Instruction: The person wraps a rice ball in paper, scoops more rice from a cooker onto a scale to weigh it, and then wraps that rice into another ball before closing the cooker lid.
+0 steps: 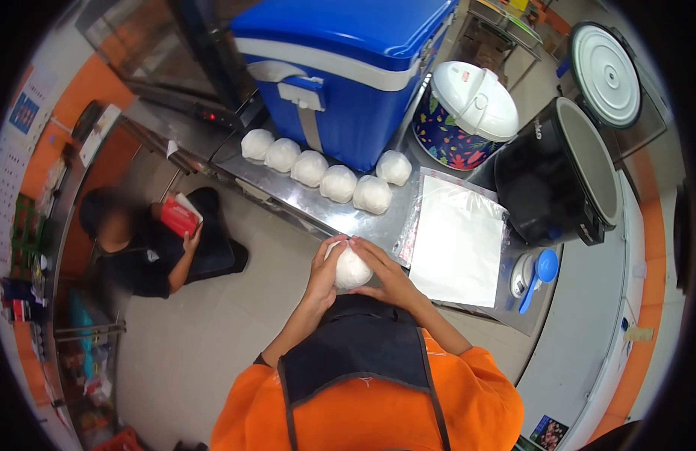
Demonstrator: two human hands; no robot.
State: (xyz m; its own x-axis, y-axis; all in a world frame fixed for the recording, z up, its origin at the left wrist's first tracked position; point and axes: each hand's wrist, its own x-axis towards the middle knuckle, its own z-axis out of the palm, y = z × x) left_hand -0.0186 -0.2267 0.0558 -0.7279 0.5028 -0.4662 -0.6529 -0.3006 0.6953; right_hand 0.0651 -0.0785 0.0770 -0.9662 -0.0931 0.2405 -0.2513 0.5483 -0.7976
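A round white paper-wrapped ball (353, 269) is held in front of my apron, close to the counter's near edge. My left hand (321, 274) curls around its left side, fingertips at the top. From the other side my right hand (385, 276) presses on it, thumb low and fingers over the upper right. What the paper wraps is hidden. On the steel counter (250, 174) beyond, several similar wrapped balls (309, 168) sit in a row, one set slightly behind. A stack of white paper sheets (457, 244) in clear plastic lies right of my hands.
A blue cooler box (348, 120) stands behind the balls. Right of it are a patterned bucket (445, 143) with a white lid and a large black cooker (539, 180), its lid (607, 75) raised. A blue scoop (545, 267) lies near the edge. At left, a person (148, 259) holds a red packet.
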